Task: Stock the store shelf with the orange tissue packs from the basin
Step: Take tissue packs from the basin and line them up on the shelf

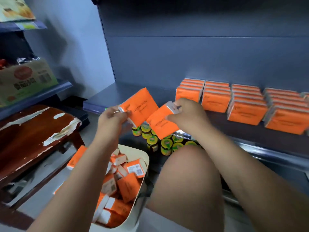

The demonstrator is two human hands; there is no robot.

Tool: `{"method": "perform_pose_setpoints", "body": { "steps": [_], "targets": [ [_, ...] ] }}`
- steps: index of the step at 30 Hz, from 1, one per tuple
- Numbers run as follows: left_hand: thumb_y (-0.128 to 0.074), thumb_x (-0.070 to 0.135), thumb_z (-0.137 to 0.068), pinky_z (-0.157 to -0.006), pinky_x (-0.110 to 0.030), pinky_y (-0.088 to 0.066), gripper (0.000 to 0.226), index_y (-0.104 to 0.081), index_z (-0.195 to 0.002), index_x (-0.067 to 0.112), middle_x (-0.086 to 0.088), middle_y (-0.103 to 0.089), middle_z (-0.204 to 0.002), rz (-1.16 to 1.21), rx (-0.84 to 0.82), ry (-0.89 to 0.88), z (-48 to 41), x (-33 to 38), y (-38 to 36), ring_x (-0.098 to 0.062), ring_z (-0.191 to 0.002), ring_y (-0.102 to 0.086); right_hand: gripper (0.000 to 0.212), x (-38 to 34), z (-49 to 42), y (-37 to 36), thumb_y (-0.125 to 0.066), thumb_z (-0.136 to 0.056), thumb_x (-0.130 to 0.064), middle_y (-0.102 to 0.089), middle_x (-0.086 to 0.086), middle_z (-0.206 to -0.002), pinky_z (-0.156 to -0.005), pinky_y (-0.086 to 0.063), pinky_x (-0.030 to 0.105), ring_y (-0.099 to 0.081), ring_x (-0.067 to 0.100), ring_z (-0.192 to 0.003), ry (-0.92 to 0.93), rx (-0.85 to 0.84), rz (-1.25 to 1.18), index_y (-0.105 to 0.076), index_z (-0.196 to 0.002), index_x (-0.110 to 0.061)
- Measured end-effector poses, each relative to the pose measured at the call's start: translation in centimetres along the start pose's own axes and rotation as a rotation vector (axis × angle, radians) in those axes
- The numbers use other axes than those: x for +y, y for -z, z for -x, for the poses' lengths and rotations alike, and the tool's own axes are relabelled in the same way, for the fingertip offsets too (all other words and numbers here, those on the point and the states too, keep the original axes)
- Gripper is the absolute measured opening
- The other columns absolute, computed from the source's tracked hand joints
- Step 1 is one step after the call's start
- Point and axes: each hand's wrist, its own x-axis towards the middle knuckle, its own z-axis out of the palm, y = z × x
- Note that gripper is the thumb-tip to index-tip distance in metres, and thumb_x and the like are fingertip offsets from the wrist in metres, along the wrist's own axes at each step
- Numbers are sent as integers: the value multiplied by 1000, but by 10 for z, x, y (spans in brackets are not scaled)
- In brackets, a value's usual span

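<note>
My left hand (111, 117) grips one orange tissue pack (142, 104) by its lower left corner, held tilted in front of the shelf. My right hand (185, 114) holds a second orange tissue pack (158, 126) just below and to the right of the first; the two packs overlap slightly. Several rows of orange packs (247, 104) stand on the grey shelf (120, 93) at the right. A cream basin (143, 166) below my left arm holds several more orange packs (127, 185) in a loose heap.
Small yellow-lidded jars (166, 144) stand on the lower shelf beneath my hands. My bare knee (187, 178) is beside the basin. A worn brown wooden stool (33, 131) sits at the left. A cardboard carton (25, 81) rests on the left shelving.
</note>
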Motion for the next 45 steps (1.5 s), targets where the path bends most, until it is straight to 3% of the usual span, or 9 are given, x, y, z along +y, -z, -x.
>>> {"method": "perform_pose_setpoints", "body": {
  "steps": [4, 7, 9, 12, 14, 18, 27, 38, 45],
  "targets": [
    [-71, 0, -91, -77, -43, -64, 20, -67, -108, 10, -21, -73, -106, -31, -133, -68, 9, 14, -47, -32, -94, -74, 33, 61, 11, 43, -87, -76, -29, -72, -4, -90, -75, -52, 35, -68, 17, -85, -20, 34, -199, -66, -102, -28],
    [-70, -3, -91, -71, -38, -64, 20, -68, -104, 12, -7, -75, -93, -64, -218, -103, 18, 15, -81, -22, -85, -74, 78, 99, 17, 67, -86, -80, -20, -72, -6, -92, -74, -52, 33, -69, 16, -81, -38, 88, -266, -46, -144, -40],
    [-69, -5, -91, -68, -36, -63, 21, -67, -101, 14, 3, -75, -82, -56, -220, -117, 20, 10, -105, -18, -81, -74, 86, 110, 16, 81, -82, -83, -18, -69, -6, -99, -72, -47, 30, -63, 13, -82, -31, 104, -206, -37, -154, -38],
    [-63, -6, -95, -62, -27, -59, 24, -64, -104, 16, 12, -72, -75, -9, -133, -125, 23, -6, -138, -8, -74, -71, 53, 115, 7, 98, -81, -82, -20, -62, -5, -114, -80, -41, 28, -59, 17, -102, -42, 168, -85, -64, -131, -35],
    [-60, -5, -97, -61, -24, -58, 24, -61, -109, 16, 6, -72, -85, 20, -105, -133, 24, -13, -155, -7, -75, -71, 40, 120, 2, 106, -80, -80, -20, -64, -7, -106, -77, -42, 26, -61, 17, -100, -77, 219, -63, -68, -116, -34],
    [-56, -5, -99, -68, -28, -59, 26, -60, -115, 16, -1, -72, -99, 4, -116, -168, 9, -21, -173, -11, -85, -71, 32, 133, -13, 125, -80, -81, -25, -64, -13, -94, -65, -33, 0, -60, 10, -87, -93, 285, 17, -70, -111, -32],
    [-55, -5, -99, -70, -28, -59, 27, -59, -116, 16, -1, -72, -102, -19, -46, -131, -48, -36, -188, -11, -87, -71, 32, 154, -44, 133, -82, -82, -20, -67, -5, -86, -70, -33, 23, -62, 14, -88, 35, 273, 159, -72, -112, -23],
    [-56, -4, -98, -73, -30, -58, 26, -55, -115, 15, 3, -69, -96, 0, -78, -107, -90, -37, -217, -7, -81, -68, 39, 179, -86, 91, -77, -83, -14, -46, -8, -92, -69, -31, 28, -49, 16, -80, 203, 250, 357, -66, -120, -17],
    [-57, -6, -96, -63, -24, -58, 25, -57, -107, 16, 3, -69, -91, -24, -105, -121, -98, -39, -212, -6, -74, -68, 31, 181, -97, 77, -74, -82, -21, -69, 9, -101, -85, -47, 39, -55, 35, -104, 175, 286, 624, -69, -111, -13]
  ]
}}
